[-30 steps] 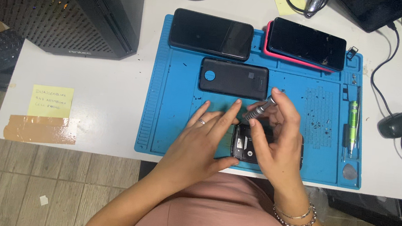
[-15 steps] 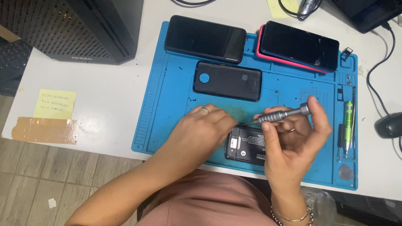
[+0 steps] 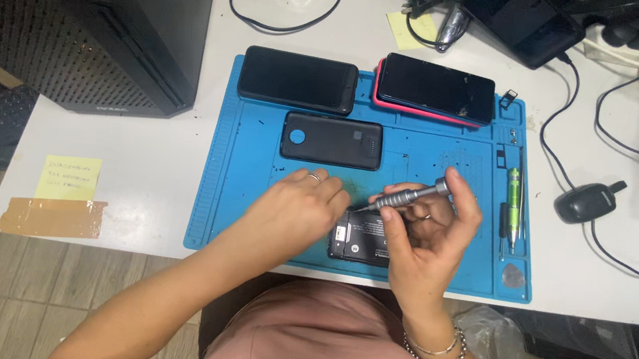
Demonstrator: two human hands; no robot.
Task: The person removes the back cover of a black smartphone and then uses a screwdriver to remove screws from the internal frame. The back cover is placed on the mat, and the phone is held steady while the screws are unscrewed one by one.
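An opened black phone (image 3: 365, 238) lies near the front edge of a blue work mat (image 3: 246, 164). My left hand (image 3: 296, 210) rests on the phone's left end and steadies it. My right hand (image 3: 427, 242) grips a grey precision screwdriver (image 3: 406, 197), which lies nearly flat with its tip pointing left toward my left fingers, just above the phone. Part of the phone is hidden under both hands.
On the mat's far side lie a black phone (image 3: 298, 80), a phone in a pink case (image 3: 435, 89) and a black back cover (image 3: 331, 140). A green tool (image 3: 514, 194) sits at the mat's right. A computer tower (image 3: 99, 22), yellow note (image 3: 70, 177) and mouse (image 3: 586, 203) surround it.
The screwdriver has tilted from pointing down at the phone to lying almost level, tip leftward. My left hand has closed in over the phone's left end.
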